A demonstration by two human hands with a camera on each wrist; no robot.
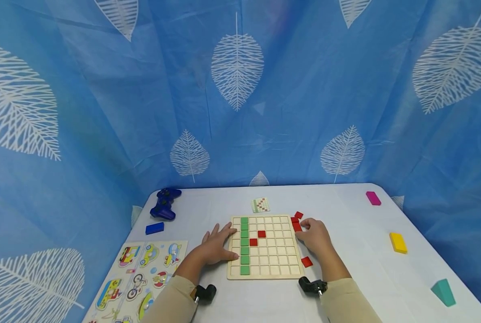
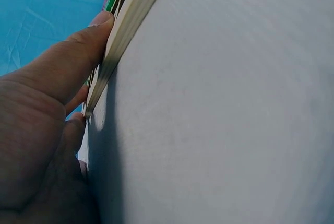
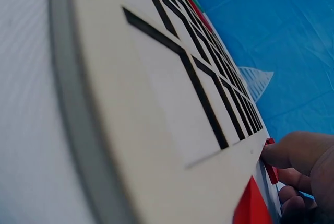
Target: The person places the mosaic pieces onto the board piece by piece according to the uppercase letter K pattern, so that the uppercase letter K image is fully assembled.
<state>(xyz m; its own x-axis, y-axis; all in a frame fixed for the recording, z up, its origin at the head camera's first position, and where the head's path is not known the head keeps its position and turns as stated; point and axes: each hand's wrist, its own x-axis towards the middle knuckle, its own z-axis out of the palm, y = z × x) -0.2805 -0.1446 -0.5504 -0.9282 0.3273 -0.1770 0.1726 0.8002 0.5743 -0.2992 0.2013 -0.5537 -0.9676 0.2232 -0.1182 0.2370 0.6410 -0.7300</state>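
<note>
We find no readable text, numbers or brands in any view. Grid board [image 1: 278, 246]: no characters we can read. Small card [image 1: 260, 205], picture puzzle [image 1: 117, 272], game controller [image 1: 164, 204]: any lettering is too small for us to make out.

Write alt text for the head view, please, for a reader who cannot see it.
A person's left hand touches the left edge of a wooden grid board on a white table, while the right hand touches red tiles beside the board's right edge. One column of green tiles and two red squares sit on the board.
</note>
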